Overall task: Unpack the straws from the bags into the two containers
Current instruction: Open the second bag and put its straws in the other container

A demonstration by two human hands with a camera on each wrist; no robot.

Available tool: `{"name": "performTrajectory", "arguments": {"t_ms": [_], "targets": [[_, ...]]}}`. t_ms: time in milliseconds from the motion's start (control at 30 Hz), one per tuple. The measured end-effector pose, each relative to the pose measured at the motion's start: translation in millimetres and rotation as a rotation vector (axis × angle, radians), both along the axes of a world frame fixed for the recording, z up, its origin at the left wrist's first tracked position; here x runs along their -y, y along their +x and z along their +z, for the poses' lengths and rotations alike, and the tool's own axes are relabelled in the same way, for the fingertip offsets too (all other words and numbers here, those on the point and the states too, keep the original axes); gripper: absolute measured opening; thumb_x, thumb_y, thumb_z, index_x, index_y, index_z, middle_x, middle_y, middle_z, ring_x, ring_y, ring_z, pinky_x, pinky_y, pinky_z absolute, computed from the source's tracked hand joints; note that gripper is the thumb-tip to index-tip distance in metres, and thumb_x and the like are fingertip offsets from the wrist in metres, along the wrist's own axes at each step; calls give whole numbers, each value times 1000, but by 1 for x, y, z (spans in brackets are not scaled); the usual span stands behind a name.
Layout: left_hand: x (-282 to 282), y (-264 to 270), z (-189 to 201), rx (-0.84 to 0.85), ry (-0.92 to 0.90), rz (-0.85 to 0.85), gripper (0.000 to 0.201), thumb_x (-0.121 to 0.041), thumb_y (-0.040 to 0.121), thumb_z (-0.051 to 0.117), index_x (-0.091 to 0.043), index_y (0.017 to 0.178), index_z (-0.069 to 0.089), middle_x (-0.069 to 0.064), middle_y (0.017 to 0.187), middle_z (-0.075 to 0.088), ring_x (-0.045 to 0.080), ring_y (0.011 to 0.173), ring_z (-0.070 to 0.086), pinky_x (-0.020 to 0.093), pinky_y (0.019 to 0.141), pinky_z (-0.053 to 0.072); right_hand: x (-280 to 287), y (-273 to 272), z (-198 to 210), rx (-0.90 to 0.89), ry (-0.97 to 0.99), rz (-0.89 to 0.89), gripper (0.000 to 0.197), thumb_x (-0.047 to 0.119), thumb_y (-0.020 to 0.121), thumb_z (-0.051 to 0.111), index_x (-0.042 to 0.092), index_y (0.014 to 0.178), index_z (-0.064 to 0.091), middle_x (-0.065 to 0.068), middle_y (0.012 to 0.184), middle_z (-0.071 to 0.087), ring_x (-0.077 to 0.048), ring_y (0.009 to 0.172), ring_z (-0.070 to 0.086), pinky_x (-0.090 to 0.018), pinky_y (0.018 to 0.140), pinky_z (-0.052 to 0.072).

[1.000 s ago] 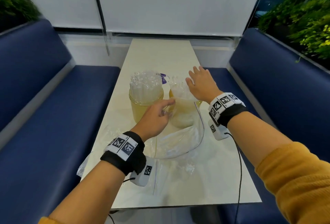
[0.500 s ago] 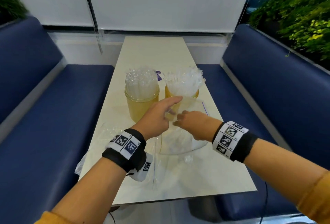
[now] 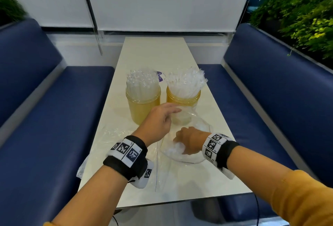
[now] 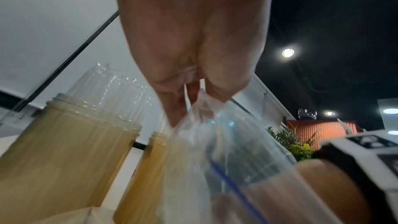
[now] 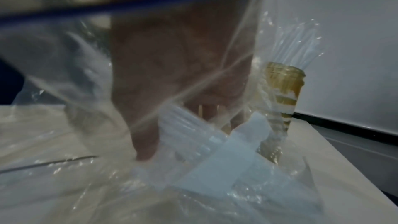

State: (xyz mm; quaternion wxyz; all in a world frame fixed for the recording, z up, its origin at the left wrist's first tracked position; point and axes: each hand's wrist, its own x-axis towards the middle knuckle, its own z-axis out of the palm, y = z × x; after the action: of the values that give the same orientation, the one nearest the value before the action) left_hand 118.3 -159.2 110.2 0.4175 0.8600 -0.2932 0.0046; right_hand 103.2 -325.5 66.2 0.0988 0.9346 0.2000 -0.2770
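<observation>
On the cream rectangular table (image 3: 155, 49), two amber plastic jars (image 3: 143, 107) stand mid-surface, both packed with clear wrapped straws (image 3: 142, 86). The left hand (image 3: 158, 120) pinches the clear zip bag (image 3: 201, 126) mouth; the right hand (image 3: 189, 142), half a second ago at the opening, now reaches inside, fingers around the last straws. A hasty pull could drag the bag against the right jar and topple it.

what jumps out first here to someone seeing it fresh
Two amber jars stuffed with wrapped straws stand side by side mid-table. Just in front, the right hand is deep inside a clear bag, while the left hand pinches its top edge.
</observation>
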Motion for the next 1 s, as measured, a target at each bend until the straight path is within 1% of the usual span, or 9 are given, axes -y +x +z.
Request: {"name": "performTrajectory", "arguments": {"t_ms": [133,300,400,467,533,633,700,867,1000], "targets": [[-10,-20,5,-40,494,103,65,-45,86,72,-43,145,45,-5,154,40,20,138,43,37,107,40,6,2,18,3,178,-147,44,27,95,59,11,136,52,-12,132,57,-32,121,56,-34,90,44],[-11,-26,2,-110,551,171,57,6,85,59,-30,129,65,6,136,57,27,124,53,32,97,45,11,5,26,54,206,-167,28,20,92,60,7,117,57,-12,121,61,-29,111,56,-28,77,37],[-13,-25,4,-161,556,244,56,7,86,58,-24,132,65,6,138,58,28,123,57,33,97,48,17,3,27,35,270,-251,22,20,92,58,17,114,57,-4,121,59,-24,104,54,-26,81,37],[-15,-22,4,-198,563,263,56,5,86,59,-21,135,63,5,140,59,27,126,57,33,101,49,19,2,30,28,335,-293,22,15,93,52,36,90,45,10,99,50,-16,92,47,-20,79,31],[-16,-17,3,-267,527,268,56,3,84,61,-19,136,63,4,138,62,25,125,58,33,101,51,17,2,36,36,385,-285,41,9,96,47,35,72,26,16,77,34,-11,77,39,-21,67,23],[-13,-14,6,-330,443,271,52,2,83,61,-14,133,65,4,135,64,25,121,60,31,89,54,13,-1,49,22,527,-324,47,8,96,48,39,70,23,18,72,30,-2,64,34,-20,66,25],[-10,-11,8,-332,425,270,49,1,83,60,-13,129,67,3,133,65,24,122,60,31,97,52,14,-1,53,-23,633,-364,46,6,92,52,41,71,32,20,70,41,2,64,39,-18,69,32],[-10,-3,3,-338,430,291,42,-5,84,62,-16,123,70,3,128,66,22,121,59,33,104,49,13,-6,68,-64,904,-327,2,7,88,64,8,88,63,-4,86,67,-20,88,64,-40,95,49],[-10,-1,-3,-371,434,288,34,-9,86,63,-17,117,71,2,124,66,22,115,60,33,97,51,4,-11,104,-95,1226,-294,6,8,97,60,12,93,59,-3,79,63,-21,80,64,-38,93,52]]}}
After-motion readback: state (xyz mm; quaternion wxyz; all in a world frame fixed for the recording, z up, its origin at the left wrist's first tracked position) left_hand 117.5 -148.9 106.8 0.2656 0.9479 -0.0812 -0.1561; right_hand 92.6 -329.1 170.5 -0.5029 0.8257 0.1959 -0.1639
